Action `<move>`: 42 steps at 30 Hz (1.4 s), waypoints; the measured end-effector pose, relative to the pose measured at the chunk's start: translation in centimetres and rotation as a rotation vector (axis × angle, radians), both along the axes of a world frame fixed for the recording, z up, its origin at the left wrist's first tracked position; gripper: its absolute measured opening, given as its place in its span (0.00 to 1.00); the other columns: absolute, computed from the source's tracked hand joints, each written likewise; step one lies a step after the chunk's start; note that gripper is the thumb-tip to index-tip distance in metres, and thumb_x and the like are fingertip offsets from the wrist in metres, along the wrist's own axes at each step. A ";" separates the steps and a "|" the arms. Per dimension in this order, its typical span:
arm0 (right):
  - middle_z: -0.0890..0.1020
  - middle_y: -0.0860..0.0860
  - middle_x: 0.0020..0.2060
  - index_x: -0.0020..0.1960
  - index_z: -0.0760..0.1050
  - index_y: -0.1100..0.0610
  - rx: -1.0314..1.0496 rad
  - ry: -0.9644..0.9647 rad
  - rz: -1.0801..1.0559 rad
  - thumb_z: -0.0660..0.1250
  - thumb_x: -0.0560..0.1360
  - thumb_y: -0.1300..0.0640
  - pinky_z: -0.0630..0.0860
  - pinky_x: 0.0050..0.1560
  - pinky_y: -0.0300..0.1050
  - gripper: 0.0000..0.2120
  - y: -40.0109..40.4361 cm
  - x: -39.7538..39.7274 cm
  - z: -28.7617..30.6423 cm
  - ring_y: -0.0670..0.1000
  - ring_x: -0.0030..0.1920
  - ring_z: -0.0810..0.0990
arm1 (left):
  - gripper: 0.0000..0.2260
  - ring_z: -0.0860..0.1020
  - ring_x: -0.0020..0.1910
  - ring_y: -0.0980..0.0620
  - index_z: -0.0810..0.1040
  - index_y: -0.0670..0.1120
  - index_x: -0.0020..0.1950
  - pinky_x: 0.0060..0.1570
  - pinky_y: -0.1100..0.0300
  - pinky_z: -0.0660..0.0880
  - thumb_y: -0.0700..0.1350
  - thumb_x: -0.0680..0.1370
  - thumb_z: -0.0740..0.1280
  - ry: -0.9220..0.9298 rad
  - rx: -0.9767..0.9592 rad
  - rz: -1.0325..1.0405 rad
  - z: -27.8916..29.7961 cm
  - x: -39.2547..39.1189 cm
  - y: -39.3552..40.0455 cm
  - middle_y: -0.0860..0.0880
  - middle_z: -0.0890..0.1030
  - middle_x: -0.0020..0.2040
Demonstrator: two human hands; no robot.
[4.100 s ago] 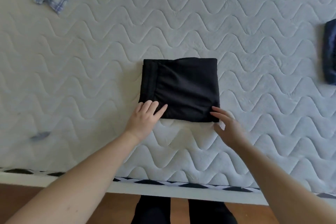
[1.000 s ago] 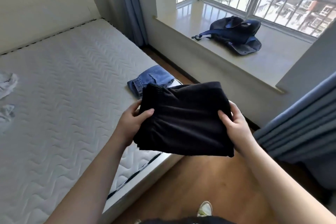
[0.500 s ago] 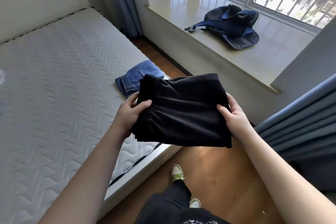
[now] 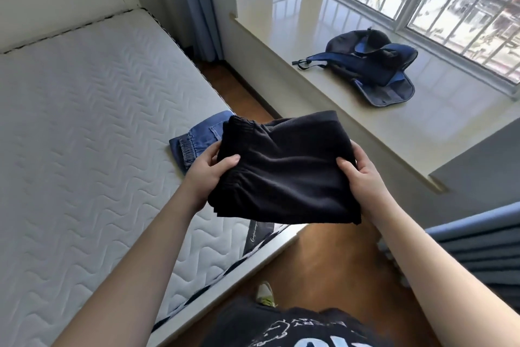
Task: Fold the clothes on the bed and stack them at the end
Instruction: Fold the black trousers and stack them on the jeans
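A folded black garment (image 4: 284, 172) with an elastic waistband hangs in the air above the corner of the bed. My left hand (image 4: 209, 170) grips its left edge, thumb on top. My right hand (image 4: 358, 175) grips its right edge the same way. Folded blue jeans (image 4: 197, 141) lie on the white quilted mattress (image 4: 84, 135) near the bed's corner, partly hidden behind the black garment.
A dark blue backpack (image 4: 374, 70) lies on the wide window sill (image 4: 323, 93) beyond the bed. Blue curtains hang at the right (image 4: 464, 248) and by the far wall. Wooden floor (image 4: 318, 268) runs between bed and sill, with my shoe below.
The black garment was lifted off the mattress and carried to the bed's corner. Over the last second it has moved closer over the blue jeans, both hands keeping their grip.
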State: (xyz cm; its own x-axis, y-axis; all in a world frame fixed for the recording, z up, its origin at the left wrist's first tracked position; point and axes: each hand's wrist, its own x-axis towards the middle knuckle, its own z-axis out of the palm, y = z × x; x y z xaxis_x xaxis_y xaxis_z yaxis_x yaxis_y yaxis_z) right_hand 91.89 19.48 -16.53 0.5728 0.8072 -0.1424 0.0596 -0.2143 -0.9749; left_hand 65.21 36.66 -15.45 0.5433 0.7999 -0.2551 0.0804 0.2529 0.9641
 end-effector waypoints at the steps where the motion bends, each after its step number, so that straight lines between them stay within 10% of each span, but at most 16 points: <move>1: 0.80 0.40 0.60 0.66 0.71 0.35 0.005 0.009 0.002 0.63 0.78 0.52 0.71 0.68 0.56 0.19 0.7 0.5 -0.1 0.45 0.62 0.77 | 0.17 0.82 0.56 0.52 0.79 0.55 0.60 0.53 0.60 0.78 0.50 0.72 0.73 0.008 0.003 -0.003 0.1 0.5 0.6 0.51 0.83 0.57; 14: 0.78 0.40 0.62 0.67 0.71 0.39 0.035 0.056 0.191 0.61 0.80 0.56 0.70 0.69 0.54 0.19 11.1 11.7 -3.5 0.44 0.64 0.76 | 0.13 0.82 0.55 0.54 0.78 0.56 0.60 0.53 0.61 0.78 0.44 0.78 0.70 0.096 0.017 0.230 -1.1 9.6 5.9 0.55 0.84 0.55; 20: 0.78 0.36 0.61 0.68 0.70 0.36 -0.033 0.093 0.358 0.63 0.81 0.54 0.72 0.63 0.45 0.19 15.6 17.9 -4.6 0.39 0.61 0.76 | 0.18 0.80 0.60 0.51 0.75 0.54 0.66 0.61 0.54 0.74 0.42 0.78 0.69 0.133 -0.059 0.375 -2.3 13.9 5.2 0.51 0.82 0.60; 27: 0.79 0.33 0.59 0.64 0.70 0.32 -0.032 0.096 0.574 0.62 0.81 0.56 0.70 0.50 0.23 0.20 20.8 18.1 -4.3 0.33 0.59 0.76 | 0.16 0.80 0.58 0.59 0.74 0.62 0.63 0.49 0.70 0.76 0.46 0.79 0.69 0.165 -0.114 0.531 -2.5 13.6 4.8 0.59 0.82 0.58; 42: 0.77 0.37 0.62 0.69 0.68 0.38 -0.049 0.036 0.667 0.61 0.82 0.56 0.69 0.64 0.43 0.20 28.4 12.1 -5.8 0.39 0.64 0.74 | 0.19 0.81 0.59 0.50 0.75 0.61 0.64 0.51 0.58 0.78 0.50 0.74 0.72 -0.044 -0.272 0.664 -6.1 7.5 9.3 0.50 0.82 0.61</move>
State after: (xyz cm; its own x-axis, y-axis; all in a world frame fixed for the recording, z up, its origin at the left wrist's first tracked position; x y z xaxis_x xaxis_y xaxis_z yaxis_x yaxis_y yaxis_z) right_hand 104.02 47.87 -22.34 -0.0528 0.9789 -0.1973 0.1618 -0.1866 -0.9690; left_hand 72.75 45.96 -21.54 -0.0212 0.8763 -0.4813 -0.2110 0.4667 0.8589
